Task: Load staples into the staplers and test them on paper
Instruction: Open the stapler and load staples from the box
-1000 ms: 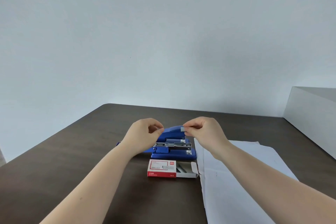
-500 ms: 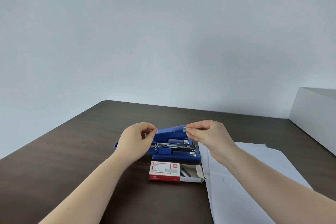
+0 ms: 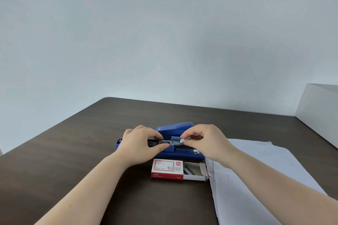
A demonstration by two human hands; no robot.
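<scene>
A blue stapler (image 3: 180, 129) lies open on the dark table, its lid tipped back and its metal staple channel (image 3: 173, 142) exposed. My left hand (image 3: 141, 141) pinches the left part of that channel between thumb and fingers. My right hand (image 3: 204, 140) pinches a short silver strip of staples (image 3: 183, 140) and holds it at the channel's right end. In front of the stapler lies a red and white staple box (image 3: 167, 169), its inner tray slid out to the right with more staples showing. White paper sheets (image 3: 256, 179) lie to the right.
A large white box (image 3: 318, 113) stands at the table's far right edge. The dark wooden table (image 3: 73, 151) has its rounded far left corner near the pale wall. The paper partly overlaps the staple box's open flap.
Both hands have dropped from above the stapler lid to the metal channel. My left hand now grips the channel, and my right hand has brought the staple strip down to it.
</scene>
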